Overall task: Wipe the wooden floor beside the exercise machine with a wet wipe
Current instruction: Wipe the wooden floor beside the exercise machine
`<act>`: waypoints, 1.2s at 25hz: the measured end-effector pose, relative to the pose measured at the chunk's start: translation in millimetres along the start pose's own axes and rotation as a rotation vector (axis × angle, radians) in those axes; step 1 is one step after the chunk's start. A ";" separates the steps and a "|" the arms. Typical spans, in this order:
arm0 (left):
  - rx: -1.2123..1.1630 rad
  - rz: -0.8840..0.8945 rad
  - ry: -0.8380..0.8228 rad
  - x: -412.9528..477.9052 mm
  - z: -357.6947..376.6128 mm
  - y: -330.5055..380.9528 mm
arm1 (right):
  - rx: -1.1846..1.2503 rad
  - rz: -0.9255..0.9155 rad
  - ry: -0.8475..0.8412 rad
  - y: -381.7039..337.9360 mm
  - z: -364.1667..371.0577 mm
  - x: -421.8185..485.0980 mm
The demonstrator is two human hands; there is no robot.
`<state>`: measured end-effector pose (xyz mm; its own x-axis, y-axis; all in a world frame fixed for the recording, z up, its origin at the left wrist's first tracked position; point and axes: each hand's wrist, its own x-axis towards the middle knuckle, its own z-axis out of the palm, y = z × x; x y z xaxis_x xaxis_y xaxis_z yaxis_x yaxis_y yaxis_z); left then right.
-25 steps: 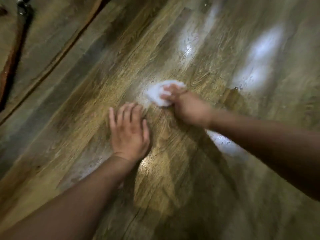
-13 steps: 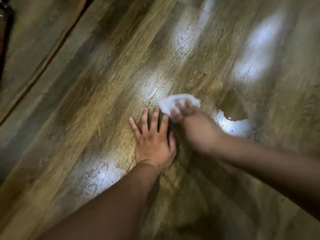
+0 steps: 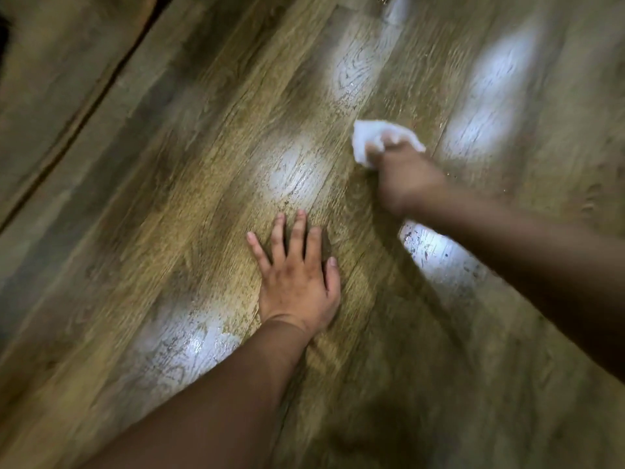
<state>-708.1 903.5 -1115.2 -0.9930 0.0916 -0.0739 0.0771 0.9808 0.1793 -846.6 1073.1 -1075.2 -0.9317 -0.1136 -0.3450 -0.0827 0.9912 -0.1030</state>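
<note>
The wooden floor (image 3: pixel 209 204) fills the view, its brown planks running diagonally with bright wet glare patches. My right hand (image 3: pixel 404 179) presses a crumpled white wet wipe (image 3: pixel 367 137) against the planks at the upper right; my fingers cover part of the wipe. My left hand (image 3: pixel 297 279) lies flat on the floor in the middle, palm down, fingers spread, holding nothing. It sits below and left of the wipe, apart from it. No exercise machine shows.
A dark seam (image 3: pixel 77 106) runs diagonally across the upper left, with greyer boards beyond it. A shiny wet patch (image 3: pixel 436 252) lies under my right forearm. Another glare patch (image 3: pixel 182 343) lies left of my left forearm.
My right hand has swept the wipe away from my left hand, up and to the right. My left hand stays planted on the floor, though the view has shifted.
</note>
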 end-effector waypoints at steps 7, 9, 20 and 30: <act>-0.005 0.008 -0.005 0.9 -0.4 0.8 | -0.100 -0.175 -0.179 -11.8 16.3 -76.8; -0.001 -0.004 -0.018 0.1 -1.1 1.3 | -0.121 0.011 -0.155 21.7 -4.3 -31.0; 0.006 -0.002 -0.018 0.1 -2.5 0.7 | -0.055 0.214 0.022 96.4 -72.8 47.9; 0.020 -0.009 -0.005 -0.2 -0.5 -0.7 | 0.083 0.053 0.035 90.7 -4.4 -53.3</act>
<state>-708.0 902.7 -1114.8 -0.9932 0.0835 -0.0808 0.0699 0.9848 0.1588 -806.0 1169.3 -1062.0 -0.9460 -0.0569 -0.3192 -0.0043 0.9866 -0.1629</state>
